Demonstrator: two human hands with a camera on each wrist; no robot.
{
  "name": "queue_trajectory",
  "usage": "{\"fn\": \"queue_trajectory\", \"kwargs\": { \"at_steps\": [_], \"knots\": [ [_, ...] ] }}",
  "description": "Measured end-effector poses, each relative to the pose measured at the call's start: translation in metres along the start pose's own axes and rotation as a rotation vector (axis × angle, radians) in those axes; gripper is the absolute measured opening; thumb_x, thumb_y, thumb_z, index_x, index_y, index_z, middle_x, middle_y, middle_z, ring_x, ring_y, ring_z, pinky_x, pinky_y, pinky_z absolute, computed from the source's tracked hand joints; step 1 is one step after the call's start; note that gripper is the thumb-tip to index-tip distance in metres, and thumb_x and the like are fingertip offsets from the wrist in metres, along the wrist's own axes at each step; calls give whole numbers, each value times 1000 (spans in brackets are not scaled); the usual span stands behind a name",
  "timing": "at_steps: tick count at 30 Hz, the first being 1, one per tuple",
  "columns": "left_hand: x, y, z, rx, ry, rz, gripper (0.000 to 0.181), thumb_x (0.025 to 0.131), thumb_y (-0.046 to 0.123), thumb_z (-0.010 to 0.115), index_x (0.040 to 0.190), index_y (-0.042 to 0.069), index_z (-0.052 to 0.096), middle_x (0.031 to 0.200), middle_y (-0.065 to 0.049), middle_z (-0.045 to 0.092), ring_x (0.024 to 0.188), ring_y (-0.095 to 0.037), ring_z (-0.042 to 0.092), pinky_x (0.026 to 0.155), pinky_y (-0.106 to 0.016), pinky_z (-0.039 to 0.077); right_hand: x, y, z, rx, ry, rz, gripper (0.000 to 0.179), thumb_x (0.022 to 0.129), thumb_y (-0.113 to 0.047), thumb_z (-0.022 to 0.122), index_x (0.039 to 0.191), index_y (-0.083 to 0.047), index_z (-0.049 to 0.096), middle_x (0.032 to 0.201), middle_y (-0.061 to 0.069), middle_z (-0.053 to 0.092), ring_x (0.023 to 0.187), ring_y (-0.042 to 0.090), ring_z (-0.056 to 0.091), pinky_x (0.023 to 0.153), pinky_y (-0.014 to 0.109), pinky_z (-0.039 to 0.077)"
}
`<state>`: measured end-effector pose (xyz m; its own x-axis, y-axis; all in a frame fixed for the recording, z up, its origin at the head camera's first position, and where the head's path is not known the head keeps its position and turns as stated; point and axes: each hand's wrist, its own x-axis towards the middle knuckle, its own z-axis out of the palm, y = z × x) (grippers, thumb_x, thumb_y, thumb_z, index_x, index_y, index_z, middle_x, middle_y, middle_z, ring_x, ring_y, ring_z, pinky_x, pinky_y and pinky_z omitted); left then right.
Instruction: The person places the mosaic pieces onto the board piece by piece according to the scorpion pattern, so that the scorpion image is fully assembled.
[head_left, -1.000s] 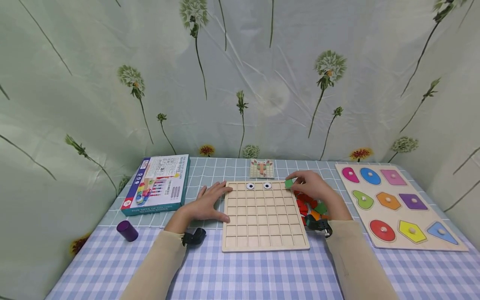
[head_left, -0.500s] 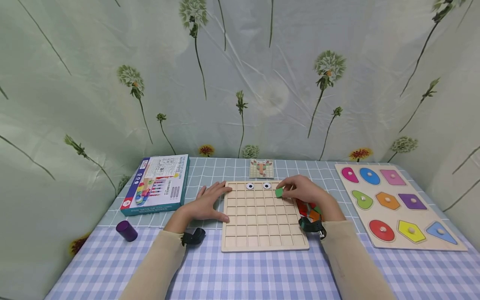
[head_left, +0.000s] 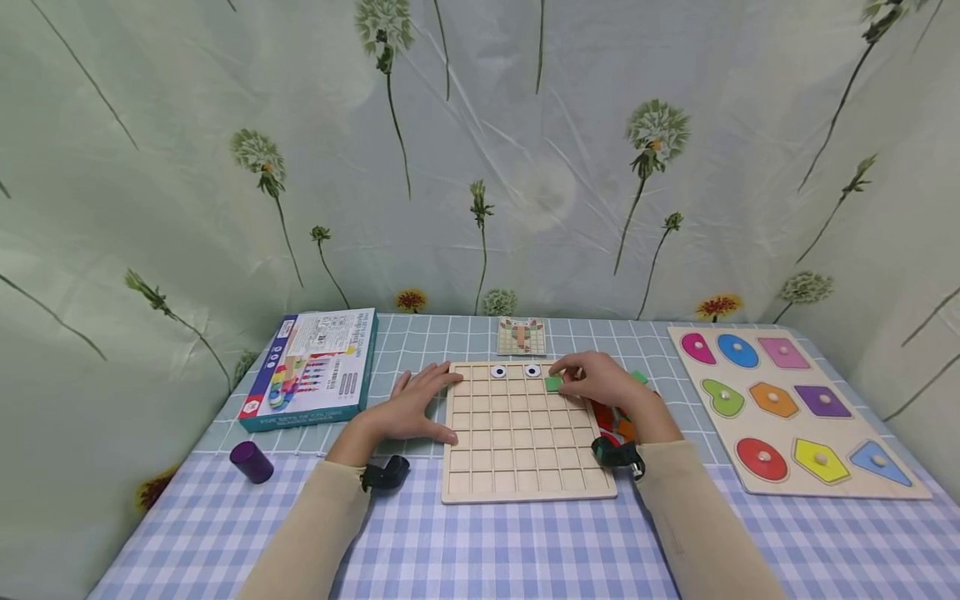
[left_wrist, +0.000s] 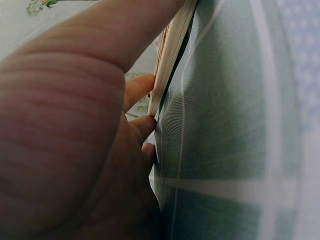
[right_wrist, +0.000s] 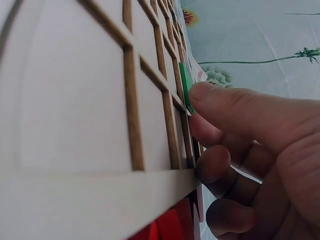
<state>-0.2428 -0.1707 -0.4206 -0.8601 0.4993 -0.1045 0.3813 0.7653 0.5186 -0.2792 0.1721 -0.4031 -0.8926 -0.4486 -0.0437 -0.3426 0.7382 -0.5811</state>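
Observation:
A wooden grid board [head_left: 523, 460] lies flat on the table. Two eye tiles [head_left: 498, 372] sit in its top row. My left hand [head_left: 408, 410] rests at the board's left edge, fingers spread; up close in the left wrist view, the fingers touch the board's side [left_wrist: 172, 57]. Near the board's upper right, my right hand [head_left: 600, 385] pinches a green square tile [head_left: 553, 384] between thumb and index finger. In the right wrist view that tile [right_wrist: 184, 82] is low over the grid, tilted, its right end at the thumb tip.
Red, orange and green pieces [head_left: 611, 423] lie right of the board, partly behind my right hand. A pattern card [head_left: 522, 337] is behind it. Farther right lies a knobbed shape puzzle [head_left: 750, 367]. To the left are a flat box [head_left: 318, 362] and a purple cylinder [head_left: 252, 462].
My right hand has carried the green tile left from the board's upper right corner to lower down beside the right eye tile, and it now lies flatter. My left hand has stayed put.

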Motion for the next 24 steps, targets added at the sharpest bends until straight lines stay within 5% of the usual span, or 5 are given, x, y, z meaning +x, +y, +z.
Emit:
{"fn": "queue_trajectory", "kwargs": {
  "at_steps": [6, 14, 24],
  "knots": [
    [1, 0, 0, 5, 0, -1, 98, 75, 50, 84, 154, 19, 36, 169, -12, 16, 157, -37, 7, 122, -67, -2, -1, -2, 1, 32, 10, 2, 19, 93, -12, 69, 111, -10, 72, 86, 2, 67, 73, 14, 53, 66, 28, 45],
    [2, -3, 2, 7, -4, 1, 98, 75, 51, 84, 154, 19, 36, 169, -12, 16, 157, -37, 7, 121, -67, -2, -4, 2, -3, 88, -10, 23, 21, 97, -16, 64, 115, -13, 74, 113, 9, 73, 76, 15, 58, 68, 29, 50],
    [0, 0, 0, 6, -3, -9, 97, 75, 49, 84, 154, 19, 36, 169, -12, 16, 157, -37, 7, 122, -67, -2, -17, 20, -25, 136, 127, 92, 29, 98, -19, 63, 124, -9, 68, 112, 13, 68, 94, 25, 62, 75, 29, 53]
  ]
}}
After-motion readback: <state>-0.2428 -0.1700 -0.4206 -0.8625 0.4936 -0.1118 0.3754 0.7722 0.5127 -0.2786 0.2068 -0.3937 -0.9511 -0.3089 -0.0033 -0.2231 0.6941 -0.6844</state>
